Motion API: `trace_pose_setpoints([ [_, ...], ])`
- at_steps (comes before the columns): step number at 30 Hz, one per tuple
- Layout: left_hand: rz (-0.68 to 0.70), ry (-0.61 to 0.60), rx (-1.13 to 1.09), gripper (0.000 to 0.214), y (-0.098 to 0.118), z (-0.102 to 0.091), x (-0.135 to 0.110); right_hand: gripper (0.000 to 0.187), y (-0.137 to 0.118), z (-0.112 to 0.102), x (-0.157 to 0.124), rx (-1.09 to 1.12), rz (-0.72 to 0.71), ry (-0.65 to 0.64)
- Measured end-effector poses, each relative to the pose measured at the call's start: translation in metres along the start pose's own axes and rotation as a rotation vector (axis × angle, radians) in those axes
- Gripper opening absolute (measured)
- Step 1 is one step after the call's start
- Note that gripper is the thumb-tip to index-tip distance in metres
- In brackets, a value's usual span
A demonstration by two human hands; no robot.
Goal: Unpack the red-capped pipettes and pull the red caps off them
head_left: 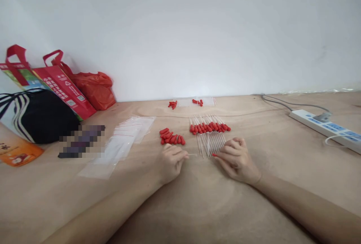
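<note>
My left hand (170, 161) is closed in a pinch on a thin clear tube (192, 155), which points right from the fingertips. Facing it, my right hand (238, 161) pinches a small red dropper bulb (214, 155); a gap separates bulb and tube. Beyond the right hand lies a row of clear tubes (207, 144). Above that row, several tubes tipped with red bulbs (210, 127) lie side by side. A pile of loose red bulbs (170, 137) rests just beyond my left hand.
Clear zip bags (124, 142) lie fanned at left, beside a pixelated dark object (84, 141). Small red pieces (172, 104) and another clear bag (208, 102) are near the wall. A black bag (50, 116) and red bags (94, 90) stand far left; a power strip (313, 122) lies right.
</note>
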State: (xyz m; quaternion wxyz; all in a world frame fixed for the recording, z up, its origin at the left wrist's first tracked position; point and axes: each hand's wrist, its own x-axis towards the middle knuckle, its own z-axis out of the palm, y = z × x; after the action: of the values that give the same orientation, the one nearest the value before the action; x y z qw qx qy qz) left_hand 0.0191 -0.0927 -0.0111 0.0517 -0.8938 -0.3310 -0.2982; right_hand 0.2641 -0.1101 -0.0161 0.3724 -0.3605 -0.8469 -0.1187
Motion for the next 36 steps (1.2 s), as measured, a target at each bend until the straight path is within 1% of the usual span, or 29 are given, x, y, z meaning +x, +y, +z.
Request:
trace_pose_setpoints([
  [2, -0.078, 0.022, -0.023, 0.027, -0.005, -0.001, -0.002, 0.016, 0.01, 0.0, -0.003, -0.015, 0.118, 0.047],
  [5, -0.144, -0.001, -0.076, 0.027, -0.005, 0.001, -0.002, 0.018, 0.026, 0.005, -0.003, 0.017, 0.266, 0.082],
  [7, -0.162, 0.004, -0.097, 0.03, -0.003, 0.003, 0.001, 0.02, 0.037, 0.007, -0.003, 0.043, 0.351, 0.081],
  [9, -0.181, 0.039, -0.113, 0.033, -0.001, 0.005, 0.004, 0.021, 0.048, 0.007, -0.004, 0.041, 0.445, 0.063],
  [11, -0.194, 0.054, -0.131, 0.029, -0.001, 0.006, 0.008, 0.02, 0.058, 0.006, -0.006, 0.05, 0.558, 0.036],
  [13, -0.223, 0.021, -0.129, 0.024, -0.001, 0.008, 0.014, 0.019, 0.065, 0.006, -0.008, 0.091, 0.665, 0.008],
  [15, -0.275, -0.052, -0.124, 0.022, -0.001, 0.009, 0.021, 0.018, 0.07, 0.009, -0.01, 0.148, 0.737, -0.02],
  [18, -0.378, -0.143, -0.127, 0.019, 0.0, 0.013, 0.032, 0.019, 0.073, 0.017, -0.009, 0.224, 0.774, -0.048],
  [21, -0.455, -0.204, -0.109, 0.015, 0.001, 0.017, 0.042, 0.02, 0.074, 0.023, -0.007, 0.27, 0.796, -0.059],
  [26, -0.463, -0.293, -0.096, 0.01, 0.004, 0.017, 0.056, 0.023, 0.076, 0.025, -0.005, 0.341, 0.873, -0.083],
  [29, -0.475, -0.335, -0.072, 0.009, 0.007, 0.017, 0.061, 0.023, 0.076, 0.025, -0.005, 0.336, 0.909, -0.096],
  [32, -0.462, -0.344, -0.045, 0.01, 0.009, 0.018, 0.062, 0.023, 0.074, 0.023, -0.005, 0.323, 0.907, -0.09],
  [36, -0.443, -0.295, -0.036, 0.013, 0.008, 0.019, 0.059, 0.021, 0.067, 0.018, -0.001, 0.257, 0.887, -0.079],
])
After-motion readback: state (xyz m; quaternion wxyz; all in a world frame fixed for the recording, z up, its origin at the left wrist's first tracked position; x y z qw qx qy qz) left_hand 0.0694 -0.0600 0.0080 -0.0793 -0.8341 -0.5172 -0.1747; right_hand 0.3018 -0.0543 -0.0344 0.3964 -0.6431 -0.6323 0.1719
